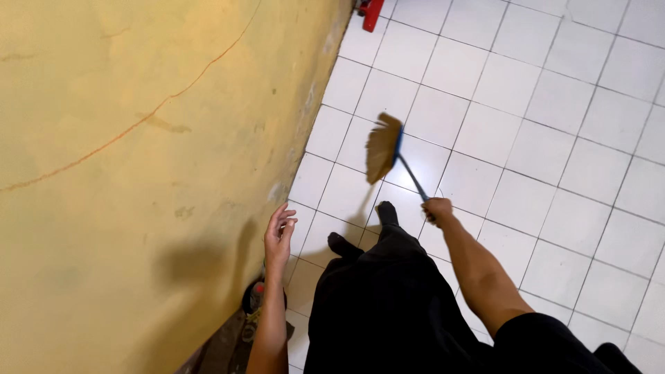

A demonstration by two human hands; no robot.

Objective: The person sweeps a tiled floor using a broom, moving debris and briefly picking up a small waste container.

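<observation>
**Beside the yellow wall: one-handed sweeping on white tile**

Beside the yellow wall (138, 138), a person stands on a white tiled floor (554, 138) and works a broom (385, 147) with one arm. The right hand (437, 209) is clenched round the blue handle (413, 179), gripping it near its upper end; the straw-coloured bristle head is out ahead of the two dark-socked feet (385, 213), and it is blurred, so whether it touches the tiles cannot be told. The left hand (279, 234) holds nothing: its fingers (284, 213) are released and lightly curled, close to the wall but apparently not touching it.

To do this stroke well, the judgement is that the bristles should stay low and flat against the tiles, drawn in short pulls rather than flicked, since a high flick scatters dust. Working the strip where floor meets wall calls for the head turned along the joint. A one-handed hold near the top gives reach but little pressure.

Low by the wall, behind the left arm, lie some dark things (253, 305), too dim to name. A red object (370, 12) sits far off at the wall's foot.
</observation>
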